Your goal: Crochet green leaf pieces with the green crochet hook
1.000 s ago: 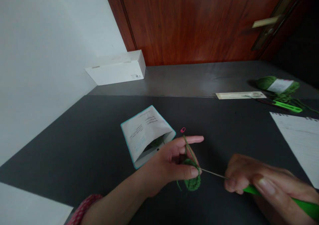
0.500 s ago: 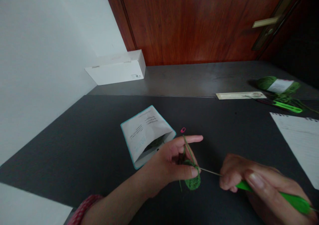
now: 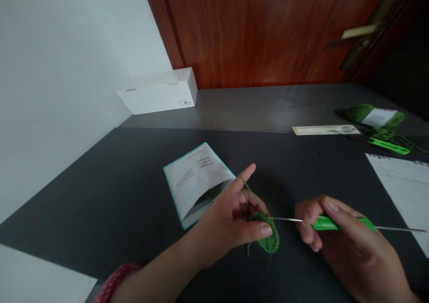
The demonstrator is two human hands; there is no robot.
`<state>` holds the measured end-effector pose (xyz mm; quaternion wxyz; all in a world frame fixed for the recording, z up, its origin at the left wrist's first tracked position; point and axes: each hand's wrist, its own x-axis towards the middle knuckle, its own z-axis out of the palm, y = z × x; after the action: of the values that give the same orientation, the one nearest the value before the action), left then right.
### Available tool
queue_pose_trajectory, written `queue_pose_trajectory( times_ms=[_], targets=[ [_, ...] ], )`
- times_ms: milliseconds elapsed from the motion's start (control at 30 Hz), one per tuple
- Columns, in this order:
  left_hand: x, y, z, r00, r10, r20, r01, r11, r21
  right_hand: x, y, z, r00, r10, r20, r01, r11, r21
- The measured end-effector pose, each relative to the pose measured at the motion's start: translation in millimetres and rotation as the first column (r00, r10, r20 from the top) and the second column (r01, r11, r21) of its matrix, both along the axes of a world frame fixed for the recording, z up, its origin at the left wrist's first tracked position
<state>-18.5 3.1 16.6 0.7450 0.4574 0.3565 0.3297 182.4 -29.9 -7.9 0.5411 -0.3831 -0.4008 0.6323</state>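
My left hand (image 3: 231, 216) pinches a small round green crochet piece (image 3: 270, 236) between thumb and fingers. A strand of green yarn (image 3: 250, 191) runs over its raised forefinger. My right hand (image 3: 338, 240) is closed round the green handle of a crochet hook (image 3: 328, 223). The hook's thin metal tip points left and touches the top edge of the crochet piece. Both hands hover just above the dark table (image 3: 134, 178).
A white packet with a teal edge (image 3: 196, 180) lies open left of my left hand. At the right are a paper sheet (image 3: 402, 191), a green skein (image 3: 373, 114), a second green-handled tool (image 3: 389, 145) and a flat card (image 3: 323, 129). A white box (image 3: 159, 92) sits by the wall.
My right hand has turned so the hook lies level and its handle sits higher. My left forefinger has lifted and the crochet piece has shifted slightly right. The pink marker is now hidden.
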Motion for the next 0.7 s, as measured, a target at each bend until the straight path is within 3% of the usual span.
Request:
queue_pose_trajectory(
  times_ms=[333, 533, 700],
  targets=[
    [1, 0, -3.9, 1.0, 0.012, -0.029, -0.011, 0.999, 0.036, 1, 0, -3.0, 0.999, 0.04, -0.021, -0.041, 0.999, -0.007],
    [7, -3, -6.8, 0.983, 0.181, -0.042, -0.18, 0.983, 0.036, -1, -6, -12.9, 0.995, 0.024, 0.092, -0.044, 0.973, 0.228],
    [13, -5, -9.7, 0.972, 0.228, -0.048, -0.227, 0.973, 0.029, -5, -9, -20.7, 0.936, -0.071, 0.345, -0.051, 0.942, 0.332]
  ],
)
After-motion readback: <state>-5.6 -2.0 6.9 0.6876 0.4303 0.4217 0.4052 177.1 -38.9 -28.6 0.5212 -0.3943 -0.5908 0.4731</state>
